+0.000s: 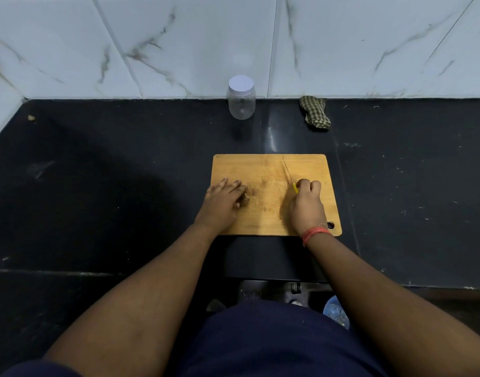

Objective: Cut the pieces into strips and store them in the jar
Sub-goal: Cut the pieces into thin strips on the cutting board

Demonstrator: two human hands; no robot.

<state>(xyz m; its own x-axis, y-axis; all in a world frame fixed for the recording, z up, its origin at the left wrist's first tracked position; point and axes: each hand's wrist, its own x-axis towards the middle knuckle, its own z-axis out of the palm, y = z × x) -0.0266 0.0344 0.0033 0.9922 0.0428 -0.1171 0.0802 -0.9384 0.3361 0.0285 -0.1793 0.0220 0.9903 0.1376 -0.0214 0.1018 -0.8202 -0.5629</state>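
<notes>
On the dark table [124, 186] a wooden cutting board [271, 221] lies in front of the person, with both hands working over it. The left hand [222, 198] rests on the board's left part, fingers fairly straight and laid over a small brownish piece [245, 198] that peeks out at the fingertips (what it is cannot be told from here). The right hand [305, 202] is curled round the yellow handle of a thin knife [287, 172], whose blade points away toward the board's far edge and sits apart from the piece.

The jar [241, 100] stands well back against the tiled wall, its pale lid on, and it looks empty through the clear sides. A folded checked cloth [315, 112] lies to its right.

Judging by this, the task is at an early stage or somewhere in the cutting: faint marks and crumbs show on the middle of the board, but no clear pile of strips can be seen. Still to do, it seems, are cutting the piece under the left hand, opening the jar, and moving the strips into it.
</notes>
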